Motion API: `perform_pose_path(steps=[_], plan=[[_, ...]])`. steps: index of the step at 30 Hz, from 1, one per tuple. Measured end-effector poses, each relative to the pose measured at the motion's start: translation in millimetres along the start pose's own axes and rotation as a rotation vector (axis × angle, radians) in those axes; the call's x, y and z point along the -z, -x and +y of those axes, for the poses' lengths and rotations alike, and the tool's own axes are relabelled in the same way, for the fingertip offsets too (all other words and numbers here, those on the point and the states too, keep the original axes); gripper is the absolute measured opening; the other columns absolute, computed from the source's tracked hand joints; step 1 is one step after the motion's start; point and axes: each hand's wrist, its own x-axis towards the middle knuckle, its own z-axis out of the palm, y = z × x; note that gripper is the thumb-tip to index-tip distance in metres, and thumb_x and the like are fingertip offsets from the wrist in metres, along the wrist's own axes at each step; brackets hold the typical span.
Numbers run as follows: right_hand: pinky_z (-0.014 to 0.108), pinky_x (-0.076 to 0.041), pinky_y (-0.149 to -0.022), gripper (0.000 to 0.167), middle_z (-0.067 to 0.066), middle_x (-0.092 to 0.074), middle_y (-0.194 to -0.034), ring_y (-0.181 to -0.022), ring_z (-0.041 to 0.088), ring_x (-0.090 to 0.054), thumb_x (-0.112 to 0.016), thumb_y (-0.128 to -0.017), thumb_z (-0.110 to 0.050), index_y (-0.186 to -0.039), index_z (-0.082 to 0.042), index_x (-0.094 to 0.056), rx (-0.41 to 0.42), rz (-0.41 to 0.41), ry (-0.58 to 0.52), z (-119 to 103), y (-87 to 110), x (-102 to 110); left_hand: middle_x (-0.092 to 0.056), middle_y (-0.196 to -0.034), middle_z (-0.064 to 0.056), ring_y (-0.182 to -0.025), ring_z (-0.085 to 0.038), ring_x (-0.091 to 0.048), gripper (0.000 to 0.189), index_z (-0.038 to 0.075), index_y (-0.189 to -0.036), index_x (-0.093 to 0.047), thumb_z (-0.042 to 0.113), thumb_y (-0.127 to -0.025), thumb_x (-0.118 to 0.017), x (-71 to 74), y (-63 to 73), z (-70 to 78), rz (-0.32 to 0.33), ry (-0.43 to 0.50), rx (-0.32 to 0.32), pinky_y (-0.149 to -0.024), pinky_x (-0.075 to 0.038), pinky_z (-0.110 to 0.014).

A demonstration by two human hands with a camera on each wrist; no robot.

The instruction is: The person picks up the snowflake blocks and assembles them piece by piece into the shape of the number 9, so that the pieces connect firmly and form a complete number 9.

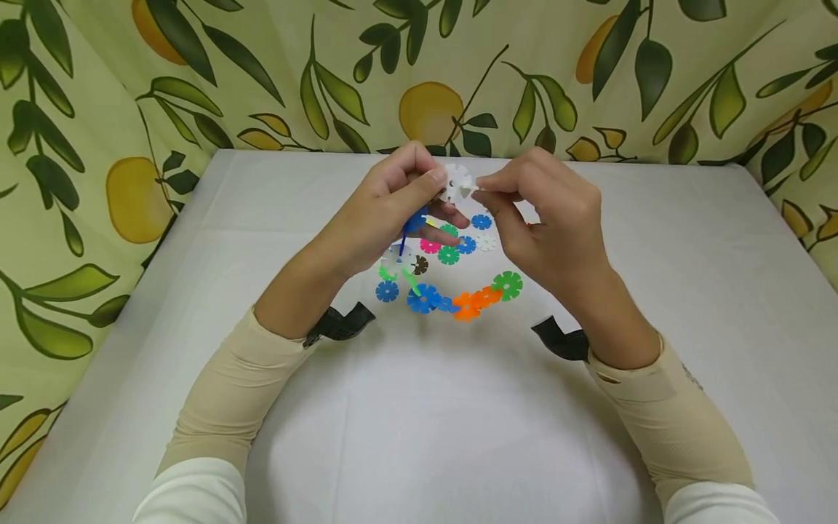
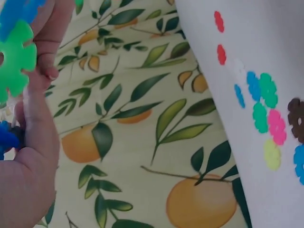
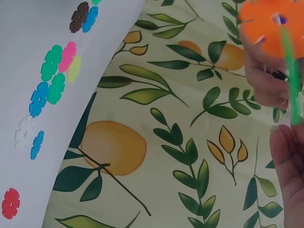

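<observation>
My left hand [image 1: 393, 200] pinches a white notched plastic disc [image 1: 455, 185] between thumb and fingers, above the far part of the table. From the right, my right hand [image 1: 556, 211] pinches a small white piece at that disc's right edge; the fingertips cover most of it. Linked discs hang below the hands in a curved chain, with a blue disc [image 1: 424, 298], an orange disc [image 1: 466, 306] and a green disc [image 1: 507, 285] along it. Another blue disc [image 1: 415, 219] shows against my left palm. In the right wrist view an orange disc [image 3: 266, 31] overlaps the fingers.
Several loose discs lie on the white table [image 1: 419, 437] beyond the chain, among them a pink disc [image 2: 277, 127], a brown disc [image 3: 79, 17], a yellow disc [image 2: 272, 154] and a red disc [image 3: 10, 203]. A leaf-and-fruit patterned curtain [image 1: 262, 44] stands behind the table.
</observation>
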Motion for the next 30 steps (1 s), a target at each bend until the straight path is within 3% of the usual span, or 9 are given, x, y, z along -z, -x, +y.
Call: perform_pose_path(steps=[4, 8, 14, 17, 19, 21, 27, 30], plan=[[0.019, -0.052, -0.079, 0.012, 0.014, -0.068, -0.087, -0.081, 0.023, -0.065, -0.074, -0.083, 0.012, -0.092, 0.005, -0.070, -0.031, -0.037, -0.061, 3, -0.7, 1, -0.062, -0.105, -0.021, -0.096, -0.034, -0.066, 0.022, 0.002, -0.127, -0.045, 0.013, -0.107, -0.045, 0.8, -1.3, 0.3, -0.079, -0.173, 0.002, -0.090, -0.055, -0.044], [0.021, -0.052, -0.082, 0.014, 0.013, -0.069, -0.093, -0.088, 0.024, -0.066, -0.070, -0.084, 0.016, -0.091, 0.005, -0.070, -0.048, -0.077, -0.086, 6, 1.2, 0, -0.064, -0.108, -0.014, -0.095, -0.026, -0.065, 0.036, 0.005, -0.137, -0.045, 0.015, -0.104, -0.055, 0.6, -3.1, -5.1, -0.146, -0.336, -0.023, -0.086, -0.055, -0.042], [0.024, -0.052, -0.086, 0.017, 0.013, -0.069, -0.097, -0.092, 0.024, -0.066, -0.069, -0.084, 0.017, -0.095, 0.004, -0.071, -0.045, -0.146, -0.074, 10, 2.2, 1, -0.061, -0.102, -0.009, -0.087, -0.022, -0.060, 0.036, 0.006, -0.134, -0.053, 0.017, -0.101, -0.061, 3.3, -3.6, -8.2, -0.114, -0.484, -0.050, -0.074, -0.053, -0.036], [0.028, -0.054, -0.084, 0.022, 0.013, -0.069, -0.101, -0.093, 0.023, -0.066, -0.070, -0.084, 0.016, -0.103, 0.004, -0.069, -0.064, -0.232, -0.043, 15, 0.6, 8, -0.061, -0.103, -0.007, -0.086, -0.022, -0.059, 0.035, 0.007, -0.132, -0.056, 0.018, -0.100, -0.063, 5.6, -4.1, -6.8, -0.090, -0.535, -0.051, -0.074, -0.053, -0.035], [0.031, -0.056, -0.080, 0.025, 0.013, -0.069, -0.103, -0.091, 0.022, -0.066, -0.072, -0.084, 0.014, -0.106, 0.004, -0.068, -0.114, -0.327, -0.002, 19, 0.3, 15, -0.062, -0.105, -0.005, -0.087, -0.021, -0.059, 0.035, 0.008, -0.131, -0.058, 0.020, -0.099, -0.065, 7.2, -4.2, -5.4, -0.077, -0.567, -0.035, -0.075, -0.053, -0.035], [0.035, -0.056, -0.076, 0.024, 0.012, -0.069, -0.102, -0.089, 0.022, -0.065, -0.072, -0.086, 0.010, -0.109, 0.003, -0.068, -0.216, -0.463, 0.044, 25, 0.5, 24, -0.063, -0.107, -0.004, -0.088, -0.020, -0.060, 0.036, 0.009, -0.131, -0.059, 0.020, -0.098, -0.067, 8.4, -4.3, -4.3, -0.068, -0.593, -0.013, -0.076, -0.054, -0.034], [0.045, -0.053, -0.076, 0.021, 0.010, -0.067, -0.102, -0.092, 0.027, -0.061, -0.070, -0.092, -0.008, -0.113, -0.005, -0.070, -0.726, -1.025, 0.232, 54, 7.9, 36, -0.063, -0.104, -0.006, -0.086, -0.021, -0.059, 0.036, 0.008, -0.131, -0.060, 0.016, -0.096, -0.069, 11.7, -4.4, -5.4, -0.078, -0.624, 0.015, -0.076, -0.052, -0.032], [0.048, -0.051, -0.077, 0.025, 0.011, -0.063, -0.103, -0.095, 0.030, -0.057, -0.073, -0.090, -0.015, -0.113, -0.006, -0.068, -0.881, -1.228, 0.302, 75, 20.3, 31, -0.061, -0.098, -0.006, -0.080, -0.022, -0.054, 0.037, 0.010, -0.129, -0.061, 0.014, -0.094, -0.072, 12.6, -4.2, -5.2, -0.088, -0.668, -0.005, -0.072, -0.046, -0.030]])
